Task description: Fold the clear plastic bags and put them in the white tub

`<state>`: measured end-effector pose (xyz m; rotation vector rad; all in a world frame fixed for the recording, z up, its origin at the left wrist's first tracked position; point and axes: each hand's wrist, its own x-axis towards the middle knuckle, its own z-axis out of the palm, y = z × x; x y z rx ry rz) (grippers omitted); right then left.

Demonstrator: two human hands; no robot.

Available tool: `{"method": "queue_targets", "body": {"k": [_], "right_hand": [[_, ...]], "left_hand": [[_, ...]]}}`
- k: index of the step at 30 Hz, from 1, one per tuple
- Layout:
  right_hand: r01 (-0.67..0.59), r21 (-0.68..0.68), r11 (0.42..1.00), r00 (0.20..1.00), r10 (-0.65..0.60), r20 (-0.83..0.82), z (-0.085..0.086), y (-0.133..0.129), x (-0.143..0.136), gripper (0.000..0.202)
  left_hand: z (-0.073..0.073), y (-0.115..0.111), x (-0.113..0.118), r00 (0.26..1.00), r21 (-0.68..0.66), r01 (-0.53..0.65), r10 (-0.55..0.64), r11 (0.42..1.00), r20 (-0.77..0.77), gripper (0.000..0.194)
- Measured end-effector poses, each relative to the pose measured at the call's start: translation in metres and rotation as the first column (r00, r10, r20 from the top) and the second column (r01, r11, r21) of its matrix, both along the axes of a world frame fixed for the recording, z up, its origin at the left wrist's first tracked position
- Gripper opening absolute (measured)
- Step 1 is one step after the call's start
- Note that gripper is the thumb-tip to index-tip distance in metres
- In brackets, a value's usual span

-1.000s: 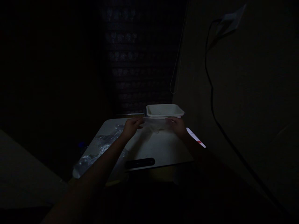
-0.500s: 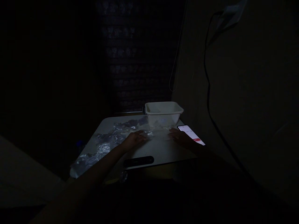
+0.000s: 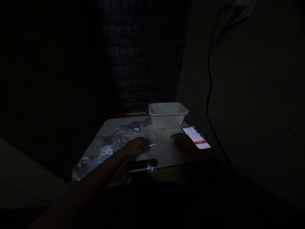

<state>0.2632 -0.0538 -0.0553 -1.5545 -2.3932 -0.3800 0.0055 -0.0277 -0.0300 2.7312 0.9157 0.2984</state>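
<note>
Between my hands lies a thin piece of clear plastic film (image 3: pixel 163 137), its outline faint in the dark. My left hand (image 3: pixel 138 147) is closed at its left side, with a shiny fold by the fingers, which are smeared by motion. On the right, my right hand (image 3: pixel 183 142) pinches the film's other side with bent fingers. A heap of crumpled clear plastic (image 3: pixel 107 148) spreads along the left of the white table (image 3: pixel 166 156), beside my left forearm.
A white plastic tub (image 3: pixel 168 121) stands at the table's back right. A lit phone (image 3: pixel 201 144) lies by the right edge. The tabletop has a dark handle slot (image 3: pixel 140 164) near its front. A black cable (image 3: pixel 209 86) hangs along the right wall.
My left hand has tightened and dropped slightly, pulling the film with it. A shiny bit of plastic now shows over the handle slot. My right hand has barely moved.
</note>
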Motion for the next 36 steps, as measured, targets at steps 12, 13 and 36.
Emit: {"method": "queue_targets", "body": {"k": [12,13,36], "right_hand": [[-0.135,0.087,0.987,0.985,0.124,0.119,-0.057,0.001,-0.006,0.044],[-0.106,0.082,0.991,0.987,0.095,0.131,-0.058,0.002,0.0,0.043],[-0.169,0.044,0.985,0.976,0.161,0.147,-0.053,0.016,0.005,0.036]], "left_hand": [[-0.035,-0.031,0.03,0.895,0.111,-0.284,0.305,0.952,-0.327,0.067],[-0.035,-0.03,0.029,0.879,0.118,-0.31,0.332,0.943,-0.344,0.069],[-0.029,-0.054,0.045,0.951,0.061,-0.078,0.092,0.995,-0.296,0.062]]}}
